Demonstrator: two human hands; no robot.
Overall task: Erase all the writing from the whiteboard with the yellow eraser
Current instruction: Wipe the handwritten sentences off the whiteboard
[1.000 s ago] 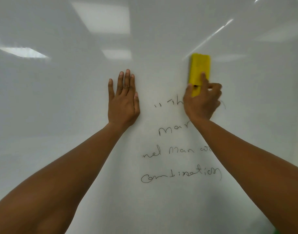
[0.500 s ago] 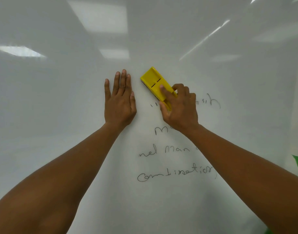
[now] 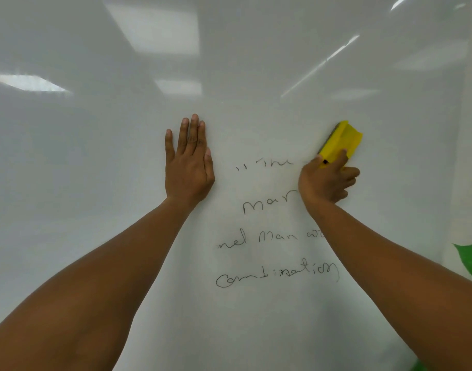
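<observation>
A glossy whiteboard (image 3: 95, 183) fills the view. Black handwriting (image 3: 277, 274) runs in several lines down its middle; the top line is partly faded. My right hand (image 3: 327, 180) grips the yellow eraser (image 3: 342, 141), which is tilted and pressed on the board at the right end of the top line. That hand and forearm hide the right ends of the upper three lines. My left hand (image 3: 189, 162) lies flat on the board, fingers up, left of the writing.
Ceiling lights reflect in the upper part of the board. A green leaf (image 3: 470, 261) pokes in at the right edge, past the board's side.
My right hand swept the eraser left across the top line, then back to the right. The right end of that line is gone. My left hand stayed put.
</observation>
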